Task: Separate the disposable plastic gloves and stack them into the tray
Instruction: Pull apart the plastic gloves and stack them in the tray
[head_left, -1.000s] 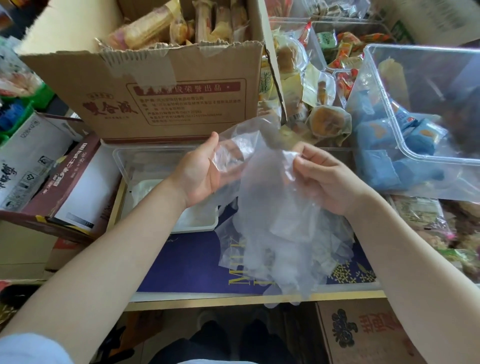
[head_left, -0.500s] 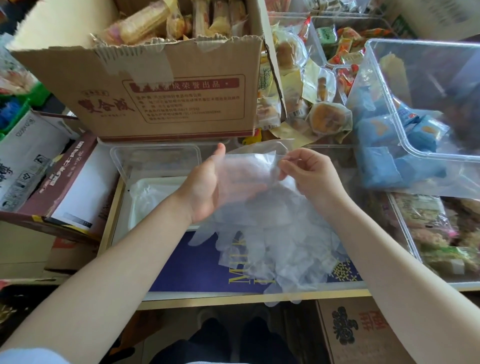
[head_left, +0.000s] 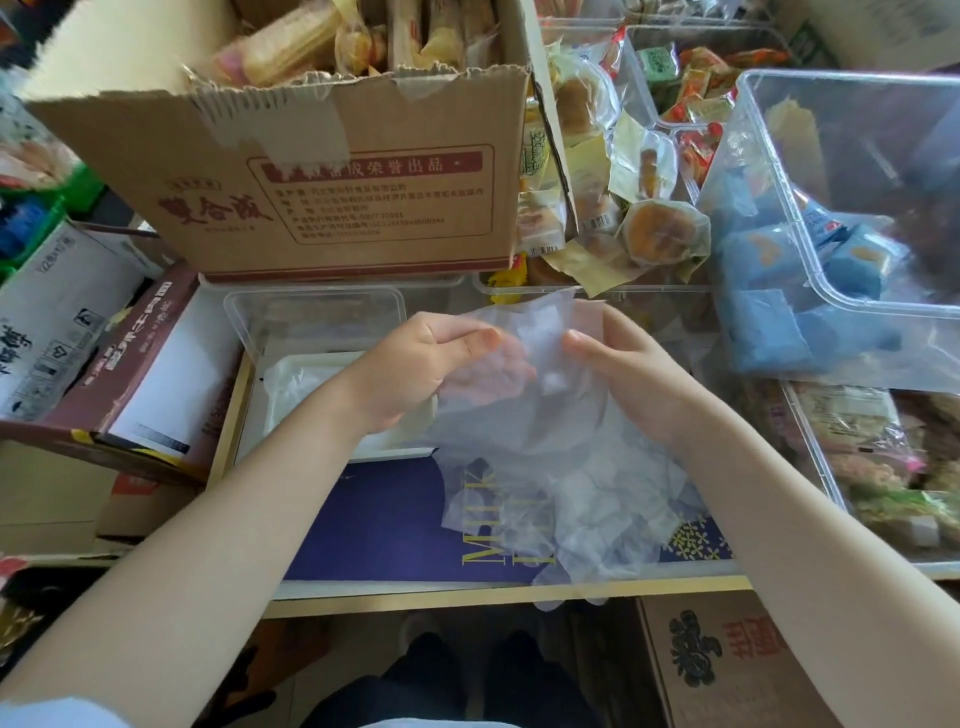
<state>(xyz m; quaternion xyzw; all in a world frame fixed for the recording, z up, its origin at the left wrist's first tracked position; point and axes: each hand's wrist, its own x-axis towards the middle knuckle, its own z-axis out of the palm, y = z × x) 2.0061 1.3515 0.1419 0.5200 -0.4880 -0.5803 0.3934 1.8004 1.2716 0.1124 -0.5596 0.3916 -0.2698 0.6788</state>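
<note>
A bunch of thin clear plastic gloves (head_left: 561, 483) hangs from both my hands over a purple box lid. My left hand (head_left: 415, 369) pinches the cuff edges at the upper left, thumb on top. At the upper right my right hand (head_left: 618, 369) pinches the cuffs, thumb toward the left hand. The glove fingers drape down past the front edge of the lid. A clear plastic tray (head_left: 311, 317) sits just left of my left hand, with flat gloves (head_left: 306, 379) lying inside it.
A big cardboard carton (head_left: 332, 171) of wrapped snacks stands right behind the tray. Clear bins (head_left: 841, 218) with blue packets and pastries crowd the right side. A maroon box (head_left: 140, 374) lies to the left. The purple lid (head_left: 384, 519) ends at a gold front edge.
Both hands have dropped lower and come closer together on the glove cuffs. The bunch has sunk with them and now lies more spread over the purple lid.
</note>
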